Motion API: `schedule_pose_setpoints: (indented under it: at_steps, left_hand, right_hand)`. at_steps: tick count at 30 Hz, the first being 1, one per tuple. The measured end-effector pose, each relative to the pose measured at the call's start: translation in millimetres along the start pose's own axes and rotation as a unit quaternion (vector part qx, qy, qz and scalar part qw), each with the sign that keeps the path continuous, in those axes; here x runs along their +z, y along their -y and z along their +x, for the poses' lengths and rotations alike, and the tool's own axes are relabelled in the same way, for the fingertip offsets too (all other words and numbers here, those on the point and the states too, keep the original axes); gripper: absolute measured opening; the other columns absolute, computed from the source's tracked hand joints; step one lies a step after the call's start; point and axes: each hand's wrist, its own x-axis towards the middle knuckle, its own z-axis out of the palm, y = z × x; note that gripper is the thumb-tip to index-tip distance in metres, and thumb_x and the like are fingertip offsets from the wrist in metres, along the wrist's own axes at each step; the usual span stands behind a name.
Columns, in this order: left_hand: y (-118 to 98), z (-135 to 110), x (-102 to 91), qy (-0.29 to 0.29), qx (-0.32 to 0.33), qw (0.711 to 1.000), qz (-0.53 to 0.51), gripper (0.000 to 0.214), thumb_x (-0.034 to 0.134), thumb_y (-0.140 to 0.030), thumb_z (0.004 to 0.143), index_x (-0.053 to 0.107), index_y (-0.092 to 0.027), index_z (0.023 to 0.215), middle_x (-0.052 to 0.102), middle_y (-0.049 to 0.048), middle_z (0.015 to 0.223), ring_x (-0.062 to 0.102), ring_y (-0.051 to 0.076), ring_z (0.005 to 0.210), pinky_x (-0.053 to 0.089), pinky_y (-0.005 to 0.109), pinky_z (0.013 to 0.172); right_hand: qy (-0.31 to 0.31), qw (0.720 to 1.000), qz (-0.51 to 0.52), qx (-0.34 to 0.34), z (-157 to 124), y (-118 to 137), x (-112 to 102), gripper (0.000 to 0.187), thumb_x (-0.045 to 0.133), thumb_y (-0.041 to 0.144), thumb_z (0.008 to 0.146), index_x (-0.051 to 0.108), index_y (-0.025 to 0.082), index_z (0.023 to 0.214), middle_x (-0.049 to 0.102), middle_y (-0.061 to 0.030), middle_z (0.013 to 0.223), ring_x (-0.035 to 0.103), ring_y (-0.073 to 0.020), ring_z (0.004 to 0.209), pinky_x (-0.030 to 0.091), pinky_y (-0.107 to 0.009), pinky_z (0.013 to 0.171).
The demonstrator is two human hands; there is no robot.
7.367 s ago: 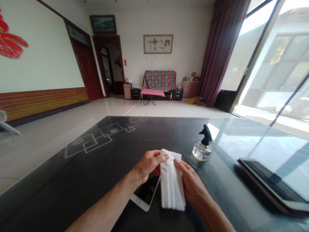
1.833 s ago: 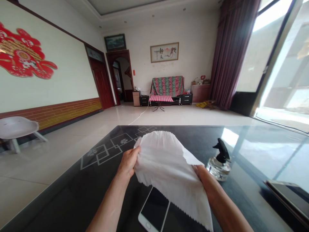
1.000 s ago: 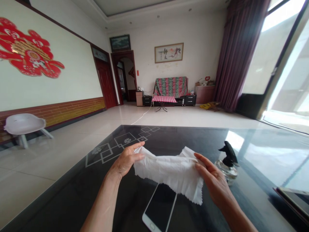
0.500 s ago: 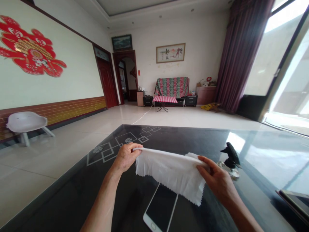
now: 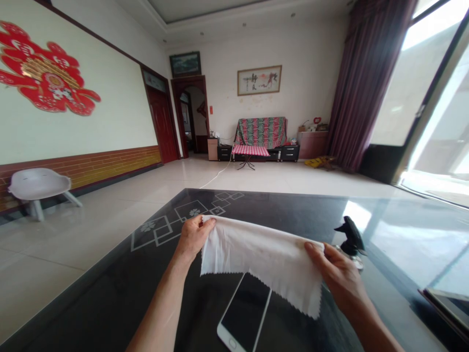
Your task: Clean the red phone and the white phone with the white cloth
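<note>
A white cloth point(image 5: 262, 259) with zigzag edges hangs stretched between my two hands above the black glossy table point(image 5: 110, 288). My left hand point(image 5: 192, 237) pinches its upper left corner. My right hand point(image 5: 339, 276) grips the upper right edge. Under the cloth a white smartphone point(image 5: 244, 318) lies face up on the table, its top end hidden by the cloth. A small clear spray bottle point(image 5: 351, 242) with a black trigger head stands just behind my right hand.
A tablet's corner point(image 5: 445, 305) shows at the table's right edge. Beyond the table lie a tiled floor, a white plastic chair point(image 5: 38, 188) at the left wall, a covered sofa point(image 5: 260, 132) at the far wall and a glass door on the right.
The cloth has gone from a folded strip to an unfolded sheet. Over the last second my hands drew apart and pulled it taut and flat.
</note>
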Motion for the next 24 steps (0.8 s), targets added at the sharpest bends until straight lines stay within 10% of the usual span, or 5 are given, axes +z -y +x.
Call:
schedule_pose_setpoints:
  at_steps: [7,13,24]
  left_hand:
    - [3.8,-4.9,16.7,0.003,-0.04,0.999,0.009,0.026,0.062,-0.037,0.069,0.066,-0.012,0.067,0.058,-0.0009,0.052,0.052,0.013,0.046,0.032,0.021,0.044]
    - [-24.2,-26.3,43.0,0.022,-0.01,0.999,0.041,0.028,0.058,-0.039,0.072,0.058,-0.015,0.058,0.047,-0.0051,0.047,0.042,0.01,0.048,0.027,0.02,0.046]
    - [-66.6,-74.9,78.0,0.17,0.061,0.975,0.127,0.036,0.046,-0.043,0.084,0.055,-0.017,0.06,0.052,-0.0024,0.052,0.048,0.011,0.05,0.029,0.022,0.048]
  right_hand:
    - [0.031,0.975,0.139,0.172,3.2,-11.1,10.3,0.033,0.068,0.047,0.065,0.066,0.018,0.079,0.06,-0.0009,0.054,0.055,-0.0165,0.048,0.039,-0.024,0.041]
    - [-0.015,0.99,0.074,0.121,-2.0,2.8,21.2,0.036,0.061,0.052,0.069,0.065,0.017,0.077,0.057,0.0006,0.051,0.051,-0.0143,0.045,0.036,-0.023,0.041]
    - [0.153,0.969,0.188,0.057,-27.1,27.7,53.4,0.046,0.056,0.057,0.078,0.065,0.013,0.08,0.055,-0.0005,0.06,0.054,-0.0141,0.057,0.048,-0.027,0.057]
